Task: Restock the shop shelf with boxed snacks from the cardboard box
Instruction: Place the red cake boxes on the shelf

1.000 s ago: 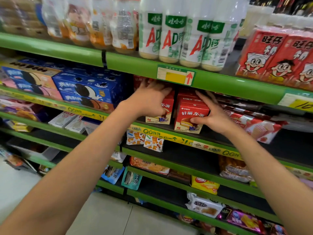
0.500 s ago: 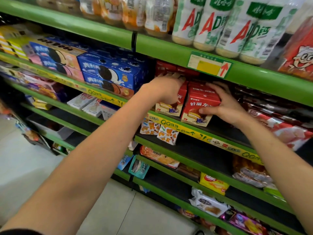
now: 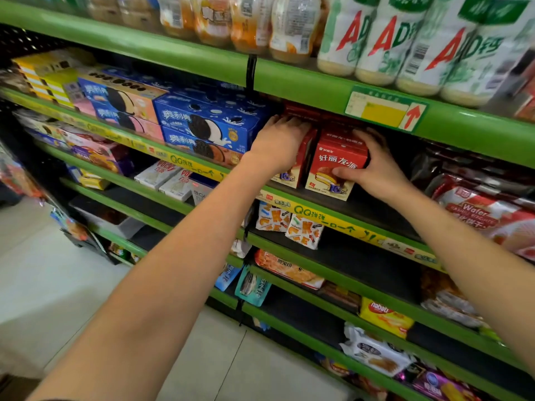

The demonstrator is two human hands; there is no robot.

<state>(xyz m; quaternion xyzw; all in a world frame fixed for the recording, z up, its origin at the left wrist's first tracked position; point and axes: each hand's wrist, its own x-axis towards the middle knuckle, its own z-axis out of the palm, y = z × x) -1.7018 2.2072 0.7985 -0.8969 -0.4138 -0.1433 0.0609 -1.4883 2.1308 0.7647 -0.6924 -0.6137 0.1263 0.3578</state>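
Note:
Two red snack boxes stand side by side on the green shelf (image 3: 333, 215). My left hand (image 3: 278, 143) covers the top and front of the left red box (image 3: 298, 169), fingers curled over it. My right hand (image 3: 373, 166) grips the right red box (image 3: 335, 163), thumb across its front and fingers along its top and right side. More red boxes are stacked behind them in the shadow. The cardboard box is out of view.
Blue cookie boxes (image 3: 208, 125) stand right beside my left hand. Wafer packs (image 3: 486, 215) lie to the right, with a dark bare stretch of shelf between. Drink bottles (image 3: 388, 41) fill the shelf above; small packets (image 3: 289, 224) hang below.
The view has swung left and downward. Both hands stay on the two red boxes, which sit closer together and squarer to the shelf front than before.

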